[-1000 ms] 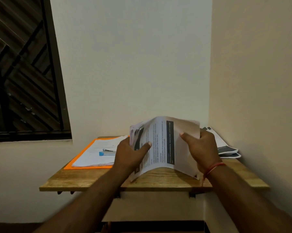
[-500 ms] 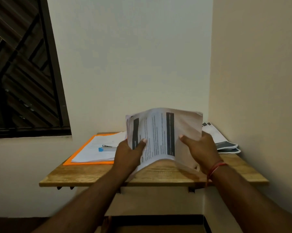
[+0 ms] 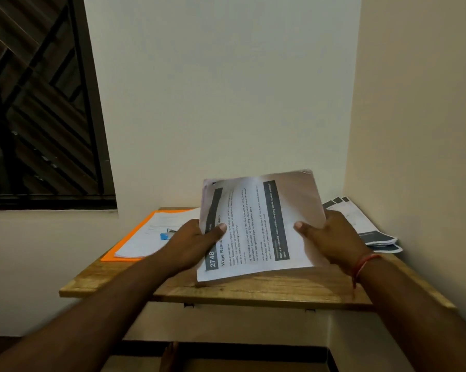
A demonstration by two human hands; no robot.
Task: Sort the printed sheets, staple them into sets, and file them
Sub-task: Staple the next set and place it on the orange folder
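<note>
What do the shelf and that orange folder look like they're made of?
The shelf looks like wood or wood-look laminate: brown grain streaks, matte. The orange folder under the white sheets looks like thin card or plastic, flat and evenly coloured; I can't tell which.

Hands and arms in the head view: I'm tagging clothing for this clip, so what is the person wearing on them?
Both forearms are bare as far as the frame shows, with no sleeves, gloves, watch or rings visible. The left hand has nothing on its wrist. The right hand has a thin red-orange thread band around the wrist, with a loose end hanging down.
</note>
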